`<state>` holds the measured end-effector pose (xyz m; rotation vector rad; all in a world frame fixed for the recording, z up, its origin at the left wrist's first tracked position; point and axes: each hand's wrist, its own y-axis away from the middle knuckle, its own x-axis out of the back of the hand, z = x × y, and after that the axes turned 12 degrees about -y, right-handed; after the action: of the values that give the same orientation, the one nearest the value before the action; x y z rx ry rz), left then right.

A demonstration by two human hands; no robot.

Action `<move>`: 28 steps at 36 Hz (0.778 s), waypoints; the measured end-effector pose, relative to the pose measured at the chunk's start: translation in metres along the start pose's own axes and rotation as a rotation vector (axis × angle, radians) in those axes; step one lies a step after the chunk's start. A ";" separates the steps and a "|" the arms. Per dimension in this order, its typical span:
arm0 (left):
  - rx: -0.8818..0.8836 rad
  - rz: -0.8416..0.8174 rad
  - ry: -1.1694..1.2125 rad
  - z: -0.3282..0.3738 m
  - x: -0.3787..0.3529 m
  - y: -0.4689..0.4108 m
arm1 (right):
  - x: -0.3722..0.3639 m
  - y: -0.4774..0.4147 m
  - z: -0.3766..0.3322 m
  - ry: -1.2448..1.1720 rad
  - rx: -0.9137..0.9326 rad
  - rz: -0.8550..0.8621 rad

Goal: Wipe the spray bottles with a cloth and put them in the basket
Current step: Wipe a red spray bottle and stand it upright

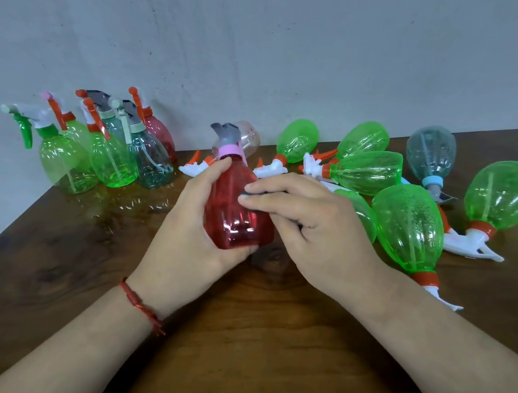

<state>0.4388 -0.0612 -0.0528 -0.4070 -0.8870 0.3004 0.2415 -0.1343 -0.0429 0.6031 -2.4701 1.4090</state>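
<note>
Bare left hand [182,230] and right hand [311,226], red knotted thread bracelet [140,304] round left wrist

Dark wooden table [253,352] – scuffed pale grey wall [265,40] behind.

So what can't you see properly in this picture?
Basket: nowhere in the head view; beyond its edges, if anywhere.
Cloth: only a dark sliver shows; the right hand pinching it covers the rest.
Red bottle: its left side is behind the left hand gripping it.
Green bottle beside the right hand: mostly hidden behind that hand.
</note>
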 end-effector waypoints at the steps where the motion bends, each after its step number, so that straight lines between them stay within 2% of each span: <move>1: -0.019 -0.009 -0.008 0.001 -0.001 0.001 | 0.001 0.000 0.000 -0.025 -0.028 0.018; 6: -0.133 -0.060 -0.036 0.012 -0.006 0.006 | 0.006 -0.004 0.004 -0.177 -0.205 0.124; 12: -0.137 -0.160 -0.007 0.013 -0.006 0.006 | 0.013 -0.010 0.007 -0.277 -0.336 0.182; 17: -0.040 -0.107 0.102 0.013 -0.007 0.005 | 0.011 -0.009 0.003 -0.202 -0.237 0.154; 28: 0.143 -0.012 0.082 0.002 0.006 -0.003 | -0.004 0.000 -0.008 0.027 0.086 -0.192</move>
<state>0.4410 -0.0607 -0.0468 -0.2796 -0.7821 0.3317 0.2455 -0.1266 -0.0402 0.8102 -2.2710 1.4430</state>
